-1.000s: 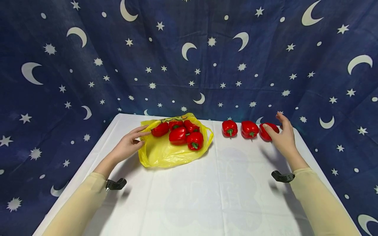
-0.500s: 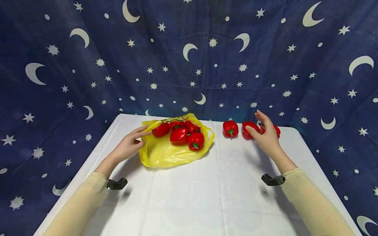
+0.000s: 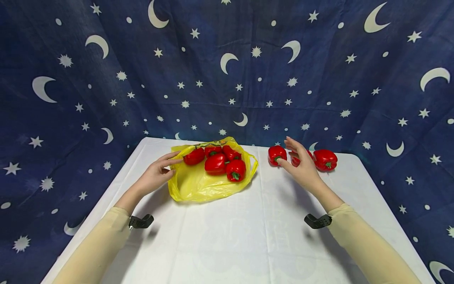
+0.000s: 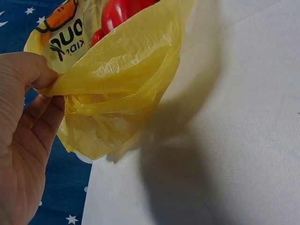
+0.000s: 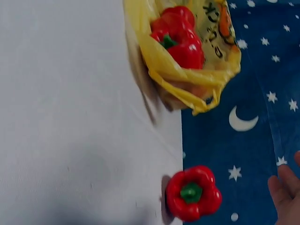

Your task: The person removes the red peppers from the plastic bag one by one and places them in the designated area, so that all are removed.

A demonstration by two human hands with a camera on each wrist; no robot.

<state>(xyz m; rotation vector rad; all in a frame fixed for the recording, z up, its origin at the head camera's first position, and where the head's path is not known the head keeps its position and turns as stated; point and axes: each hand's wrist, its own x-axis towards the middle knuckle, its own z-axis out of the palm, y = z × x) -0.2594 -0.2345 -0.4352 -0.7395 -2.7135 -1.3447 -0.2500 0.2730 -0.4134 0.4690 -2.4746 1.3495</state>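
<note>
Fingers of my left hand (image 3: 155, 176) pinch the yellow bag's (image 3: 198, 182) rim, peppers (image 3: 220, 161) piled inside it on the white table (image 3: 248, 236). My right hand (image 3: 301, 167) hovers, fingers spread and empty, before three loose peppers (image 3: 324, 158).

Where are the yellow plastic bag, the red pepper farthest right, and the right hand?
crinkly yellow plastic bag (image 3: 198, 185): head view, bare front part.
glossy red bell pepper farthest right (image 3: 324, 159): head view, middle of its body.
right hand (image 3: 301, 167): head view, back of hand.
</note>
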